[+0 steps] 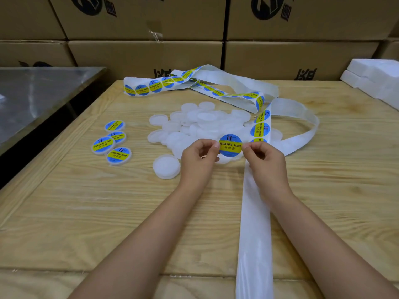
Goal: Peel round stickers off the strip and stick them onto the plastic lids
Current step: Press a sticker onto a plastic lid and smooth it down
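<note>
- Both hands were engaged on one round sticker (pixel 230 145): the left hand (pixel 199 160) was pinched on its left edge, and the right hand (pixel 264 160) was pinched on its right edge, with the remaining fingers curled in.
- That sticker was held flat and printed side up, above the near edge of the pile of bare lids (pixel 200 124), the landmark used below.
- Whether a lid was already seated under the sticker could not be told; a pale rim was glimpsed just beneath it.
- It was judged that the sticker should be kept taut and level, centred over a lid, then lowered at one edge first and smoothed across, so that no wrinkles were trapped.
- A single bare lid (pixel 166 166) was lying on the near side of the pile, just left of the left hand.
- Four labelled lids (pixel 112 140) were grouped well to the left of the pile.
- The strip (pixel 254 223) was run from beyond the pile, round its right side, under the right hand and toward the viewer; its near length was bare of stickers.
</note>
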A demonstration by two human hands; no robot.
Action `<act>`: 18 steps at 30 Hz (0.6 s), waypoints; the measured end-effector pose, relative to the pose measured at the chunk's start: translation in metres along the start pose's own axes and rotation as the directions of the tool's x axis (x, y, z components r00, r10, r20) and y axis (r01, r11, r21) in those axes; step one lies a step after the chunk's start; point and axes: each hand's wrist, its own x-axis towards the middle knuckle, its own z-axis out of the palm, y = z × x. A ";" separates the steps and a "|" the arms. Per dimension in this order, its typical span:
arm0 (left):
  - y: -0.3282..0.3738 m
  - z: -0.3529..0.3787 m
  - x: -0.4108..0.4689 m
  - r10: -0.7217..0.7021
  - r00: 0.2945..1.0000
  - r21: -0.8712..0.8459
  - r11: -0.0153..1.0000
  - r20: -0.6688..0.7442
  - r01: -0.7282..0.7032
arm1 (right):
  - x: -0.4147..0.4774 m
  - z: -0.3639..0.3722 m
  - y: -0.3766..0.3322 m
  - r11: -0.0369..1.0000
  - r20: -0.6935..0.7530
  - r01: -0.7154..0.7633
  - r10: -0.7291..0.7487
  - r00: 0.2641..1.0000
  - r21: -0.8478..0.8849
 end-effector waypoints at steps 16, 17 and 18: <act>-0.012 -0.023 0.009 0.255 0.889 0.784 0.421 0.381 -0.456 | 0.010 -0.010 0.002 0.996 -0.108 0.001 0.008 0.994 0.084; -0.013 -0.023 0.010 0.255 0.885 0.798 0.387 0.389 -0.462 | 0.010 -0.010 0.002 0.996 -0.106 0.002 0.007 0.994 0.085; -0.014 -0.023 0.010 0.267 0.876 0.804 0.355 0.401 -0.477 | 0.010 -0.009 0.002 0.996 -0.106 0.004 0.006 0.994 0.087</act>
